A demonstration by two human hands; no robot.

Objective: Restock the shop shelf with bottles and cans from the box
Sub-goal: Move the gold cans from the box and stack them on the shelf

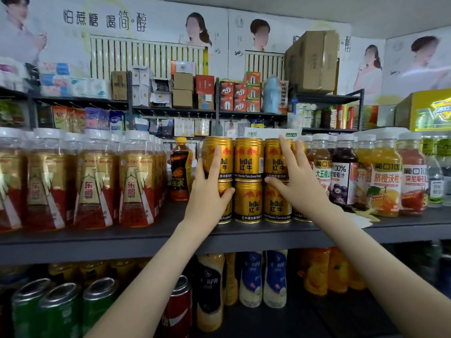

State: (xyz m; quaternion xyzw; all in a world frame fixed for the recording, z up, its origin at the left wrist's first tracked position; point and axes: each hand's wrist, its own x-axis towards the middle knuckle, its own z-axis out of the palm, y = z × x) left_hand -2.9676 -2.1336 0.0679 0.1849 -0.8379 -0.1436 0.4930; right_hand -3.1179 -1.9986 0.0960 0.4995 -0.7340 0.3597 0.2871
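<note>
Head view: gold cans (248,181) stacked two high on the grey shelf (146,237). Left hand (210,191) wraps the left column, fingers spread across both tiers. Right hand (296,176) lies flat on the right cans, fingers wide. Amber bottles (92,181) crowd the left, juice bottles (388,176) the right; one dark bottle (179,169) stands just beside the left hand.

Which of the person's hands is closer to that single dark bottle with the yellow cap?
The left hand. It grips the leftmost stack of gold cans, right beside the dark bottle. The right hand rests on the cans farther right, across the stack from it.
</note>
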